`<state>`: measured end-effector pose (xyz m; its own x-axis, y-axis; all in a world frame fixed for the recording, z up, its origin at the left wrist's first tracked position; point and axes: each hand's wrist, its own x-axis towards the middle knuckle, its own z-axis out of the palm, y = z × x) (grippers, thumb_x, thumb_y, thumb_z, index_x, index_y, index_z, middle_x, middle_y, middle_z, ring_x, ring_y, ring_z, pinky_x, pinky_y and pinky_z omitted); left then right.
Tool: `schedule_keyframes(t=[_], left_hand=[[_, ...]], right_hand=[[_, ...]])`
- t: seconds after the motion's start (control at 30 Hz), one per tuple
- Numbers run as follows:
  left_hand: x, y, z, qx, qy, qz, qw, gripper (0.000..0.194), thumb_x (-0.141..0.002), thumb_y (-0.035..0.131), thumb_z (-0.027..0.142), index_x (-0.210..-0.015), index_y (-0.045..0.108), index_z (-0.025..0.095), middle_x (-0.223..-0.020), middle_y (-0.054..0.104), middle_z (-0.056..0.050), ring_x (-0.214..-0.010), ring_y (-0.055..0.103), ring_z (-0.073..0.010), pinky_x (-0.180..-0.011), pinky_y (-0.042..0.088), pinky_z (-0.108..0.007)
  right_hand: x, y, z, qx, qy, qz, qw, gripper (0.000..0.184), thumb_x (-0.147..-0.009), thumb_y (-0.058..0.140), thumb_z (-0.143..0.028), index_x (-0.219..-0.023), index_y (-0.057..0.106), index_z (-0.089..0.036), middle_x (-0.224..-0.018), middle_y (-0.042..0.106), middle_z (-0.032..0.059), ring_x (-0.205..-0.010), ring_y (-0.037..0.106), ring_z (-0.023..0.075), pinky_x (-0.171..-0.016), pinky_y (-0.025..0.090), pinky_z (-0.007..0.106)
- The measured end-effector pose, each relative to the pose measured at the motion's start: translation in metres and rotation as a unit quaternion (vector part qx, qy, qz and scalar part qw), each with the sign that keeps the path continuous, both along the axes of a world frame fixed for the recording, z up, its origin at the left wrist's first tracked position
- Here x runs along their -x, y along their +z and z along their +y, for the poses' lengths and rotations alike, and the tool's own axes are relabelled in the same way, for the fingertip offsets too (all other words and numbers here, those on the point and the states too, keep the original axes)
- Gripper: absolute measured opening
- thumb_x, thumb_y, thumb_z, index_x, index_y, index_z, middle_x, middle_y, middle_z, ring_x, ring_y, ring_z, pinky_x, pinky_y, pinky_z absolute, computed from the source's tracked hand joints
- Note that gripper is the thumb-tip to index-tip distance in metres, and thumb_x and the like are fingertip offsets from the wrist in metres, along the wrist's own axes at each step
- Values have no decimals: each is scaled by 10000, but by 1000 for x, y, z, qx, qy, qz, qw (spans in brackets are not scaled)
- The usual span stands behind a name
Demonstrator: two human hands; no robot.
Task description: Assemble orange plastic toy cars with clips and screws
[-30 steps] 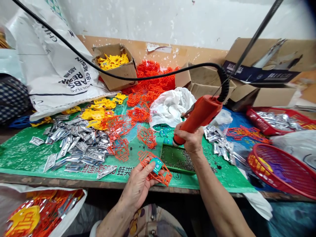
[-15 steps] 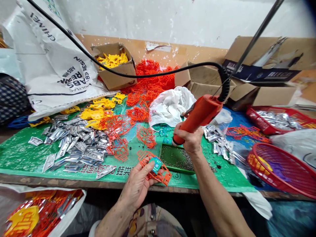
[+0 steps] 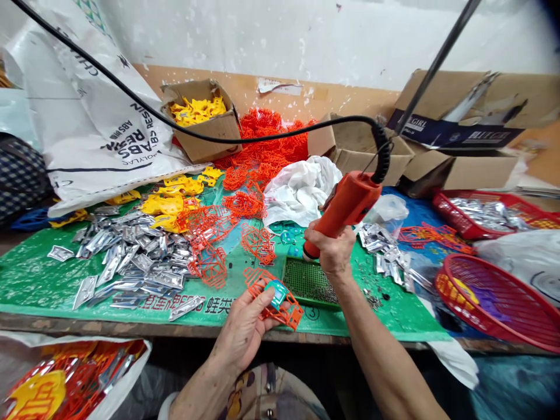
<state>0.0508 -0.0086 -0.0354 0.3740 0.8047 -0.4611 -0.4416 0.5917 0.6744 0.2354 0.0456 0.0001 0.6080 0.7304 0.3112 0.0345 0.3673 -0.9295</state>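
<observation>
My left hand is closed round an orange plastic frame, thumb pressed on a small teal part lying on it. Both are held just above the table's front edge. My right hand grips an orange electric screwdriver, slanted with its lower end toward the left; its bit cannot be made out. A black cable runs from the tool's top end. Below the tool lies a green tray with small dark screws gathered at its right side. More teal parts lie behind the tray.
Silvery parts, yellow parts and orange frames cover the left and middle. A white cloth lies behind the tray. Cardboard boxes stand at the back. Red baskets stand right. The black cable spans the table.
My right hand and the screwdriver have shifted slightly left and down, over the tray. The left hand keeps its hold on the orange frame. The view has shifted slightly.
</observation>
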Motion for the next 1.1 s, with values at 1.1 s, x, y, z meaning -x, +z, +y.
schedule_keyframes(t=[1.1], left_hand=[[2, -4, 2, 15, -9, 1, 1000, 387, -650, 887, 317, -942, 704, 141, -899, 760, -76, -751, 740, -244, -700, 633, -396]], right_hand=[[-4, -11, -2, -36, -15, 17, 999, 139, -559, 785, -190, -628, 666, -175, -597, 621, -21, -538, 544, 135, -533, 462, 304]])
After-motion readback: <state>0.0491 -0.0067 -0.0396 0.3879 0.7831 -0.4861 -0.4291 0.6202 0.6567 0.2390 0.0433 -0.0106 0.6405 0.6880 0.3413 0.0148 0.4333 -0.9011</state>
